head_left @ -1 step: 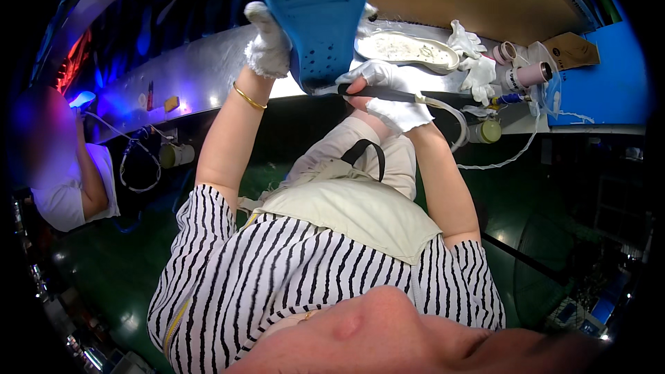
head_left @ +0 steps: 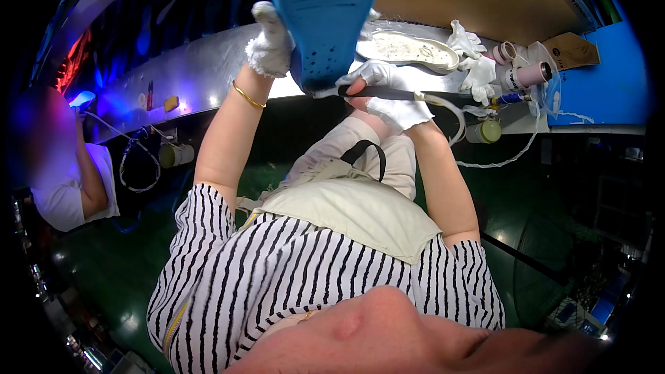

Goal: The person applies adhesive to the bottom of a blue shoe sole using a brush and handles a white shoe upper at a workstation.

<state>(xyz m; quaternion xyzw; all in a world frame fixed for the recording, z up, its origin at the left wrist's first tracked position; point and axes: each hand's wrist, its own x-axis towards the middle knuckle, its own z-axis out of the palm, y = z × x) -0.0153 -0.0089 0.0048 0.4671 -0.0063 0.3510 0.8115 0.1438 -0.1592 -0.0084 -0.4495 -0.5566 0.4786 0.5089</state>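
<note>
A green floor point(head_left: 138, 263) lies below a shiny metal bench point(head_left: 201, 83). Over its front edge, a blue sole point(head_left: 324, 21) is gripped from behind by the left hand point(head_left: 270, 45); the right hand point(head_left: 400, 112) pinches a slim dark tool point(head_left: 377, 93) at its lower end.

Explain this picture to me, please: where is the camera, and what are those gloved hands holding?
There is no robot here: a person works with two hands in white fabric gloves. A wide fisheye camera on that person's head looks down, so straight edges bend. The left hand holds up a blue, sole-shaped piece. The right hand, partly bare, grips a slim dark tool with a pale cable; its tip is near the sole's lower end, though I can't tell whether they touch. On the shiny metal bench lie a white, sole-shaped piece and crumpled white gloves.
</note>
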